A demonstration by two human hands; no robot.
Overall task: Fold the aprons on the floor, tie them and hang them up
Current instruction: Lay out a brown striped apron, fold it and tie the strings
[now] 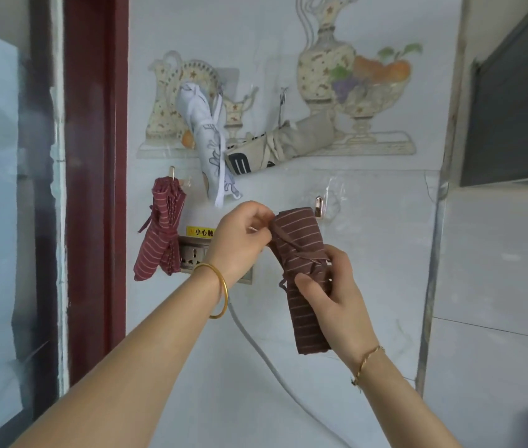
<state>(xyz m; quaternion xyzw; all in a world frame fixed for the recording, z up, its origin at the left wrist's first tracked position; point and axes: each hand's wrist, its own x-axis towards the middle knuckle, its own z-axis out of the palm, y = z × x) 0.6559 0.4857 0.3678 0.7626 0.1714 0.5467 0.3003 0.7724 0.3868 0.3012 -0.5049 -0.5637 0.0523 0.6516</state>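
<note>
A rolled, tied brown striped apron (298, 234) is held up in front of the wall, its top end just left of a bare metal wall hook (318, 206). My right hand (327, 295) grips the roll around its middle. My left hand (240, 240) pinches the apron's strap at the upper left edge. Three tied aprons hang on hooks: a red striped one (159, 231) at the left, a white patterned one (207, 137) above, and a grey one (288, 140) lying sideways to its right.
A wall socket (195, 255) with a yellow warning label sits behind my left wrist, and a grey cable (256, 344) runs down from it. A dark red door frame (94, 189) stands at the left. A dark panel (514, 108) is at the upper right.
</note>
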